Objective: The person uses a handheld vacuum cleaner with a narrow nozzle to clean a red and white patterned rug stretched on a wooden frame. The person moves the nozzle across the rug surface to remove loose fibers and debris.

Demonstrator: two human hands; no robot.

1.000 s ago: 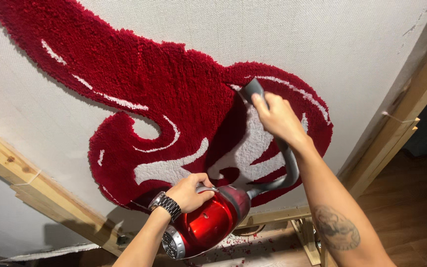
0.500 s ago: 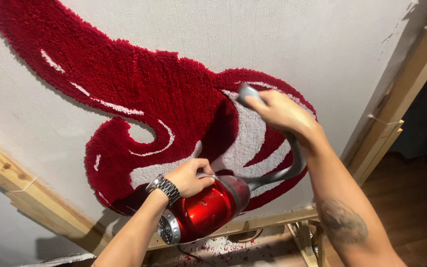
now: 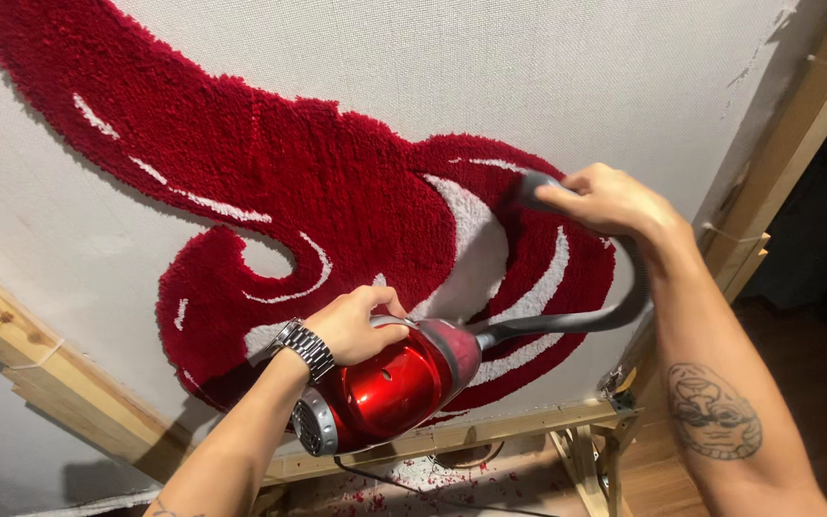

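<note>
Two hands busy: left hand gripping red vacuum aloft, right hand closed around hose, pressing nozzle onto rug.

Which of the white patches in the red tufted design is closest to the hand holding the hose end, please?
The broad white crescent just left of the right hand; the other white marks are thin streaks farther left.

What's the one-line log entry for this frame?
left hand: grips red handheld vacuum | right hand: presses grey hose nozzle on red-and-white tufted rug | wooden frame: below
</note>
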